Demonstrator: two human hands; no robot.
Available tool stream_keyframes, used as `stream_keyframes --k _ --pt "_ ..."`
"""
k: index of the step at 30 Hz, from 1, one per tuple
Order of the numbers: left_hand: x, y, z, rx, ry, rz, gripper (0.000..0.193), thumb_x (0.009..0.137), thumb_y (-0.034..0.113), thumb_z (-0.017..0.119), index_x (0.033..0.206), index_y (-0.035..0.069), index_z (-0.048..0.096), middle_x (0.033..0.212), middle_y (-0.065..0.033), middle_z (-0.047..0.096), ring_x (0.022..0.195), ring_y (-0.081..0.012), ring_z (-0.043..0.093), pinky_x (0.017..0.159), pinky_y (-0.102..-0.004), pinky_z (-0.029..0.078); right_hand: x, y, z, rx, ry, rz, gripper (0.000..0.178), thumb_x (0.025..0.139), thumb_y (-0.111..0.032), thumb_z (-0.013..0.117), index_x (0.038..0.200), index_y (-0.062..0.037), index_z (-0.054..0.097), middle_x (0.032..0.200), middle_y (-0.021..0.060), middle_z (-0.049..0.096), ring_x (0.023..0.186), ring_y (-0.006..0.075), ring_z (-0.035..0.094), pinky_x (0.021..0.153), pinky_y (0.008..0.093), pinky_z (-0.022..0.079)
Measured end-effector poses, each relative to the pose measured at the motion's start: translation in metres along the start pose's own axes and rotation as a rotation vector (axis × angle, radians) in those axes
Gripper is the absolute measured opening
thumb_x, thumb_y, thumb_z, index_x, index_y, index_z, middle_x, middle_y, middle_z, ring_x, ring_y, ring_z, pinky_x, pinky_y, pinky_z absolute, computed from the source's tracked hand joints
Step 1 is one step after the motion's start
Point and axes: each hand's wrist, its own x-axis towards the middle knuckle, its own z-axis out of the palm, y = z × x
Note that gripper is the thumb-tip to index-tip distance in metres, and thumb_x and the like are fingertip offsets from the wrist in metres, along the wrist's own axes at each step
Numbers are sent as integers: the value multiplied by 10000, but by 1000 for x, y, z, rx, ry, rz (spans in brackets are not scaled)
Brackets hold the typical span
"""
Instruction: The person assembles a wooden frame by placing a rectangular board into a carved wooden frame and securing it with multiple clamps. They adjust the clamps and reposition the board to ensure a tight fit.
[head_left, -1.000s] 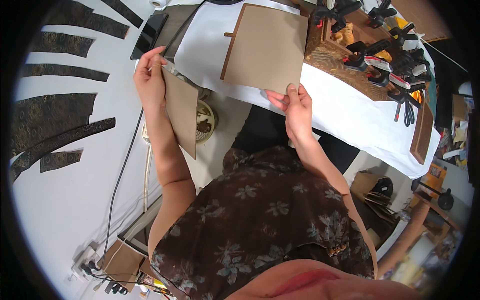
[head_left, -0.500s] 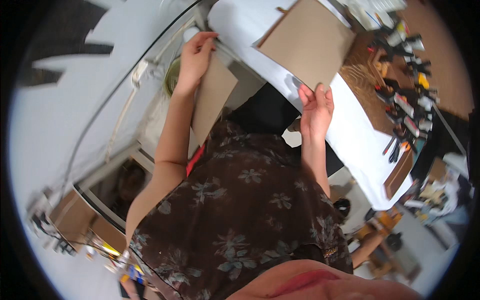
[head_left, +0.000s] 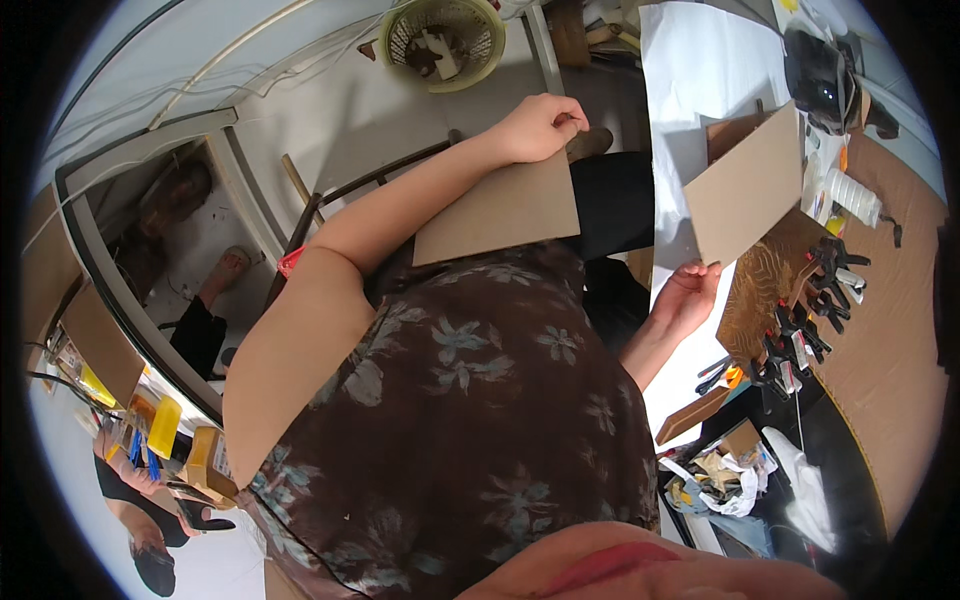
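My left hand point(head_left: 545, 127) is closed, its fingers pinching the far corner of a flat tan board point(head_left: 510, 208). That board hangs over my lap, close against my dark floral top, partly behind my forearm. My right hand point(head_left: 688, 300) pinches the near corner of a second tan board point(head_left: 750, 185) between thumb and fingers. This second board is tilted up above the white-covered table point(head_left: 690, 50). A brown wooden piece point(head_left: 730, 135) lies on the table, partly hidden behind the raised board.
Several black clamps point(head_left: 790, 345) lie right of a wood-grained panel point(head_left: 760, 285). A green basket point(head_left: 443, 45) stands on the floor ahead. Crumpled scraps point(head_left: 725, 475) sit at the lower right. Another person point(head_left: 150, 520) is at the lower left, beside a cardboard box point(head_left: 208, 465).
My view has turned, so the table and basket sit further right. My left hand has swung across my body with its board. The right-hand board stands more steeply tilted.
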Motion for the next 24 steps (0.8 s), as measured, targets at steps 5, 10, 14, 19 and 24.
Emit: stream_keyframes --k 5,10,14,19,24 --pt "17 -5 28 -47 74 98 169 983 154 564 1064 54 674 761 -9 624 693 -85 559 629 -255 459 4 -6 26 36 250 -7 235 1025 -166 521 1113 44 582 965 137 666 804 196 650 768 263 573" --pt "19 60 22 131 403 246 140 985 105 566 1059 38 664 658 3 540 583 -53 457 529 -237 384 -47 -12 11 -502 228 -33 384 995 -167 549 1325 17 481 1005 121 673 628 134 575 615 231 498" --pt "20 150 92 274 347 413 153 988 68 530 1071 11 646 631 11 461 566 -55 399 514 -231 331 -62 -40 16 -591 -414 -173 260 957 -137 632 1167 -5 555 908 87 643 579 89 529 490 239 430" --pt "8 220 183 400 58 675 427 894 185 700 1274 35 577 1053 -83 596 897 -141 548 709 -274 462 -63 -72 -14 -691 -389 -293 174 955 -135 650 894 23 606 628 75 532 518 96 444 443 270 388" --pt "-32 279 182 868 -363 1015 1045 527 356 918 1435 96 472 1538 -204 266 1395 -403 271 1113 -508 260 -83 -113 -28 -427 -66 -426 184 974 -144 631 996 38 647 694 15 625 521 57 561 470 215 446"
